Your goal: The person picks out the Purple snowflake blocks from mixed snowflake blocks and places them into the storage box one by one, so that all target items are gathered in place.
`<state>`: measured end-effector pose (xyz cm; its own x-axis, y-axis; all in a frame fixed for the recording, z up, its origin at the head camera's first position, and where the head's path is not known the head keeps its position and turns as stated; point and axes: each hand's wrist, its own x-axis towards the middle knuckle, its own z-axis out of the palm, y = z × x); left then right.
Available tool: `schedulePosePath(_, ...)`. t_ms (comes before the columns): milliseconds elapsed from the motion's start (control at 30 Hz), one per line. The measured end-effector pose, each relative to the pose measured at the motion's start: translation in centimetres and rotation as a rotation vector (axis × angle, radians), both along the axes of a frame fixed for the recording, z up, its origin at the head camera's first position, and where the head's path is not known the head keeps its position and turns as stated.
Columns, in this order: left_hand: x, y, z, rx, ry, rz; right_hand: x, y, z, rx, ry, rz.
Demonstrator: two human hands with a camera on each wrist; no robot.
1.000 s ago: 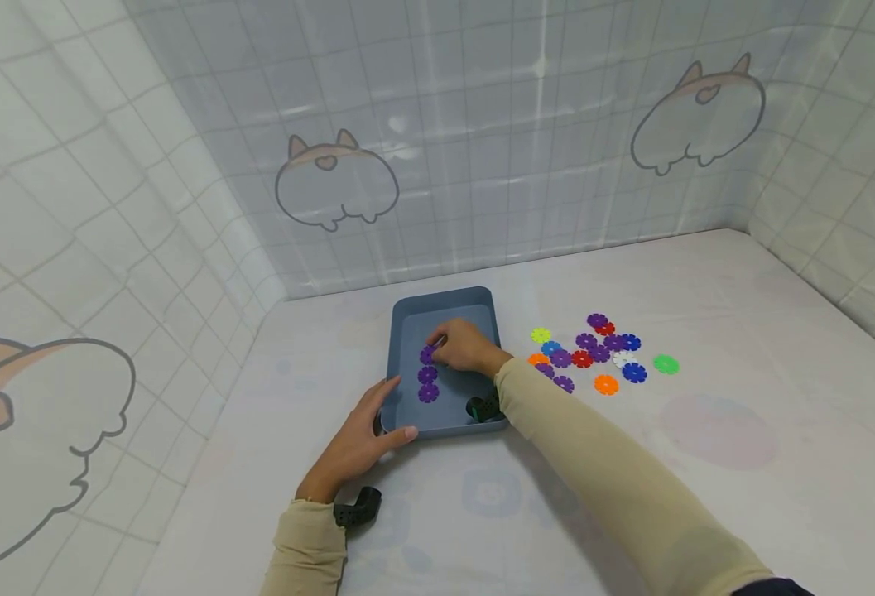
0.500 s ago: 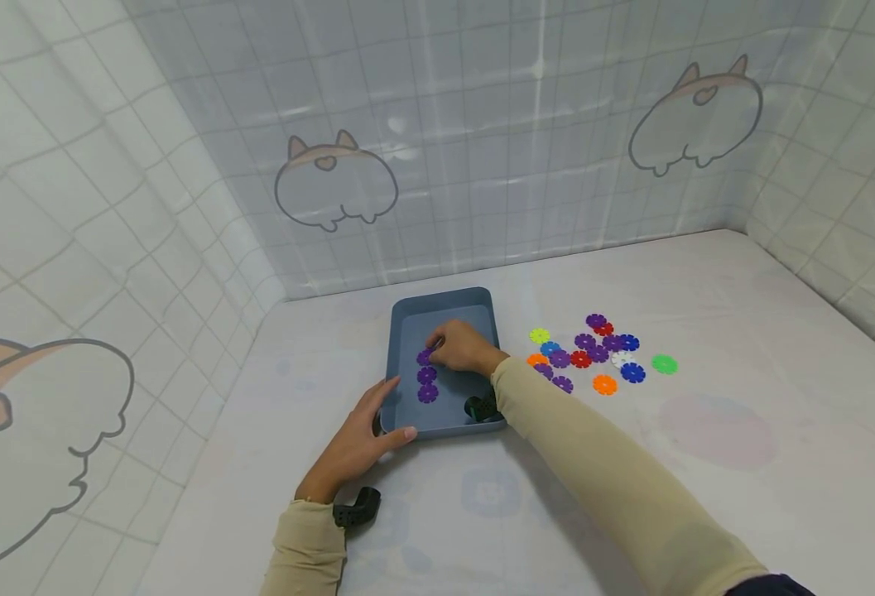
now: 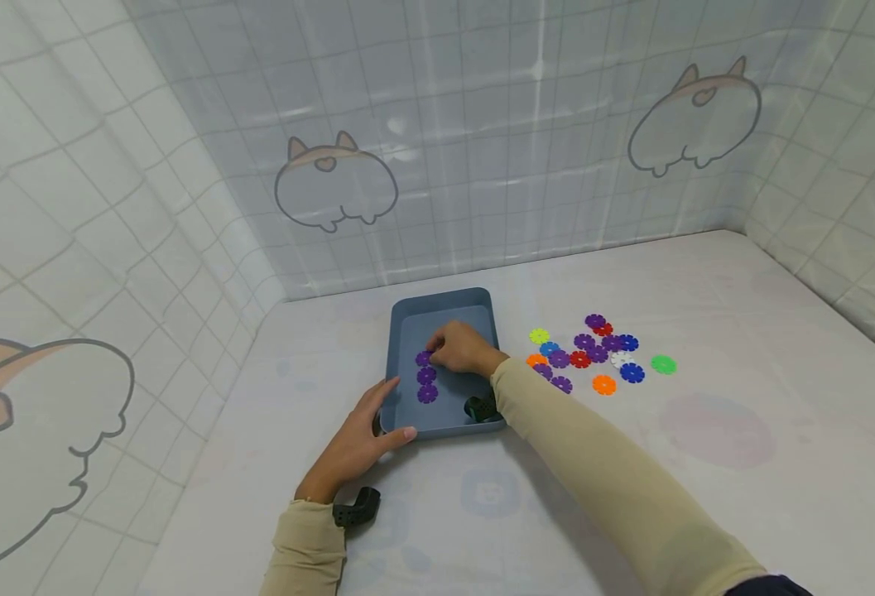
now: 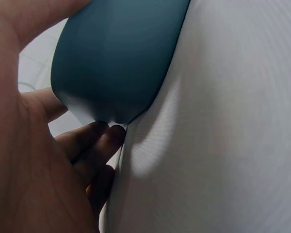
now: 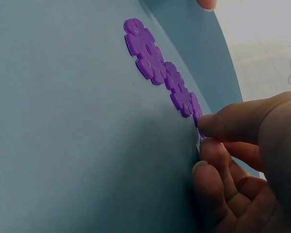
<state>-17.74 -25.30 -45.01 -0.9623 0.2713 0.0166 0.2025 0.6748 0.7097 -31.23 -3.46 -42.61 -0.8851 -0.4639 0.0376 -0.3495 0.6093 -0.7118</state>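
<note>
A blue-grey tray (image 3: pixel 416 327) lies on the cloth-covered table. My left hand (image 3: pixel 358 439) holds its near left corner, thumb at the front wall and fingers along the left side. Fingertips touch the tray (image 4: pixel 116 53) low down in the left wrist view. Inside the tray my right hand (image 3: pixel 463 348) pinches a purple snowflake disc (image 3: pixel 423 358) between thumb and fingers. This disc (image 5: pixel 196 108) is partly hidden by the fingertips in the right wrist view. Two more purple discs, a middle one (image 3: pixel 426 376) and a near one (image 3: pixel 427 394), continue the row towards me.
Right of the tray lie loose discs of several colours: a green disc (image 3: pixel 664 365), an orange disc (image 3: pixel 604 385), a yellow disc (image 3: pixel 539 335) and a red disc (image 3: pixel 580 359) among purple and blue ones. Tile-patterned sheets (image 3: pixel 452 190) stand behind and at both sides.
My right hand has brought the pinched disc slightly nearer and to the left, close against the middle disc of the row. The left hand and tray keep their place.
</note>
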Motion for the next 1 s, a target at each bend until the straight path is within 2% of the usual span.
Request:
schedulePosePath(533, -0.1, -0.1, 0.0, 0.001, 0.003, -0.004, -0.1, -0.1, 0.1, 0.046, 0.026, 0.008)
schedulePosePath(633, -0.2, 0.0, 0.0, -0.001, 0.0, -0.004, -0.2, 0.1, -0.1, 0.005, 0.024, 0.014)
schedulePosePath(867, -0.3, -0.2, -0.1, -0.005, -0.01, 0.004, 0.2, 0.9, 0.1, -0.17, -0.041, 0.021)
schedulePosePath(1000, -0.4, -0.3, 0.0, -0.006, -0.012, 0.0, 0.8, 1.6, 0.8, -0.212, -0.02, 0.032)
